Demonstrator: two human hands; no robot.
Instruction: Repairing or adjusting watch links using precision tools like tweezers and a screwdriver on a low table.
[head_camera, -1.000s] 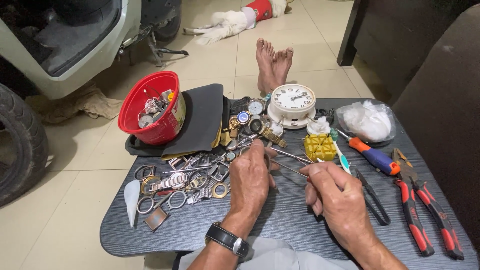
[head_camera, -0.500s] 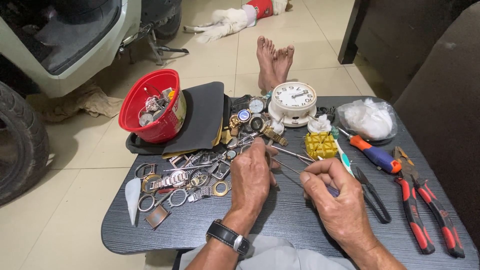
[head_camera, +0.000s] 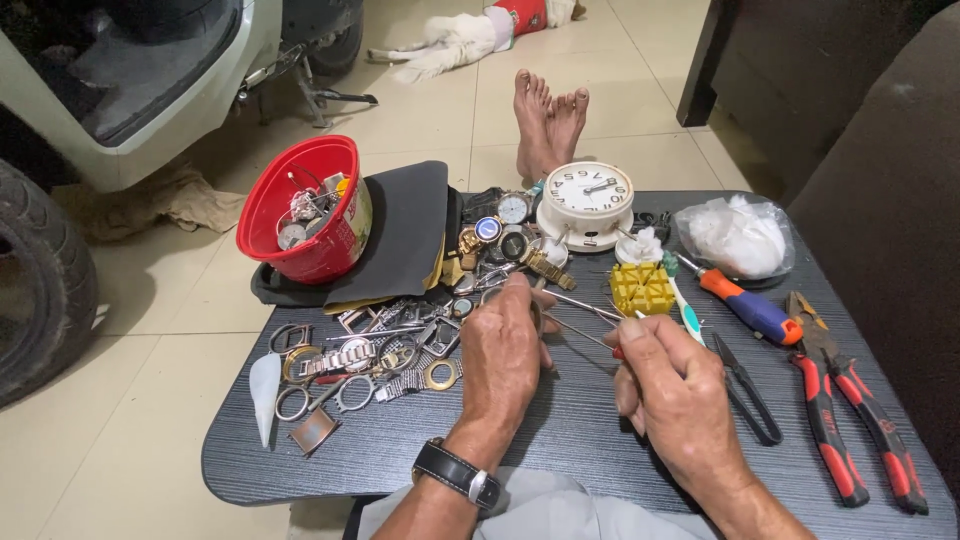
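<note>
Your left hand (head_camera: 505, 350), just below the centre of the frame, is curled almost closed, its fingertips pinched on something small that your fingers hide; I cannot tell what it is. A black wristwatch (head_camera: 456, 472) sits on that wrist. Your right hand (head_camera: 672, 385), right of centre, is closed around a thin metal tool (head_camera: 580, 330) with a red mark at its grip, whose tip runs up and left to meet the left fingertips. A second thin metal rod (head_camera: 585, 306) lies just above it, pointing the same way.

Left of your left hand, a heap of watch cases and metal bracelets (head_camera: 370, 355) lies on the dark wood-grain bench (head_camera: 600, 440); the pieces overlap too much to count. At the heap's far left lies one translucent plastic piece (head_camera: 264, 388). Above the heap stands one red plastic bowl (head_camera: 305, 210) holding more watch parts, resting on a folded black cloth (head_camera: 405, 235).

At upper centre stands one white alarm clock (head_camera: 586, 203), with loose watches (head_camera: 500, 225) to its left. Below it sits one yellow block (head_camera: 642, 288), and to the right one orange-and-blue screwdriver (head_camera: 745, 305), one black snips (head_camera: 748, 392) and two red-handled pliers (head_camera: 850, 410). One clear bag of white material (head_camera: 738, 235) lies at upper right. Two bare feet (head_camera: 548, 118) rest on the floor beyond the bench.
</note>
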